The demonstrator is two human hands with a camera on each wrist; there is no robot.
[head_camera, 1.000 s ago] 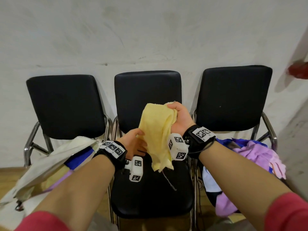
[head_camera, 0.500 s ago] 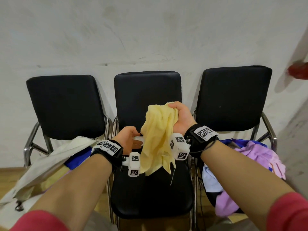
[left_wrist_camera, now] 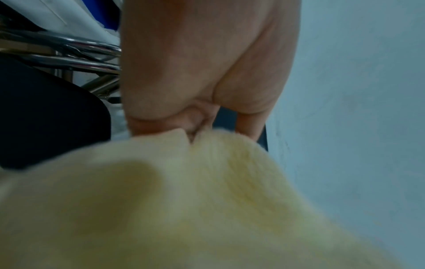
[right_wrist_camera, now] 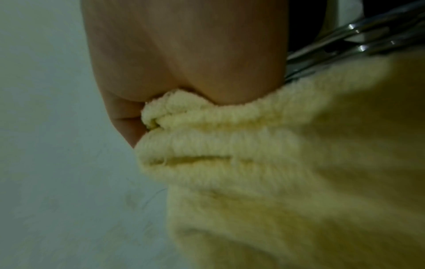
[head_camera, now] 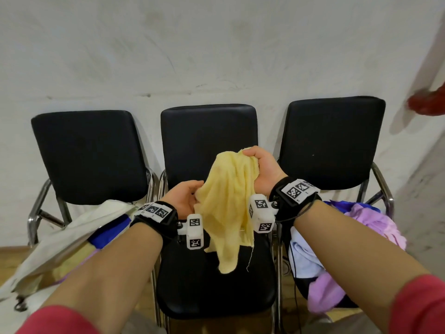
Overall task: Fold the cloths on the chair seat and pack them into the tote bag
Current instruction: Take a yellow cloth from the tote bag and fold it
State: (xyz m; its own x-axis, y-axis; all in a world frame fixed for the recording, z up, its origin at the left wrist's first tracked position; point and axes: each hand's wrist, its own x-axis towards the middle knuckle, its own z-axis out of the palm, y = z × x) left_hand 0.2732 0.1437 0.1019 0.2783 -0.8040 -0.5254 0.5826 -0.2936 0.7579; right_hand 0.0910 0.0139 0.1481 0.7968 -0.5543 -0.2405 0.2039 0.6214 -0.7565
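While held above black middle chair seat [head_camera: 216, 285], soft pale-yellow terry cloth [head_camera: 226, 213] hangs limp, light. Right hand [head_camera: 261, 169] bunches top edge; left hand [head_camera: 184, 197] pinches side edge. Best hold: corners, spread flat.

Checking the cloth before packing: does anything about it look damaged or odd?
Yes: a loose thread dangles from the lower edge of the yellow cloth, a sign of fraying. The cloth hangs bunched, not folded.

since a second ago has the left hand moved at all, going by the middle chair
Yes. The left hand has risen slightly toward the backrest of the middle chair, and now pinches the left edge of the yellow cloth.
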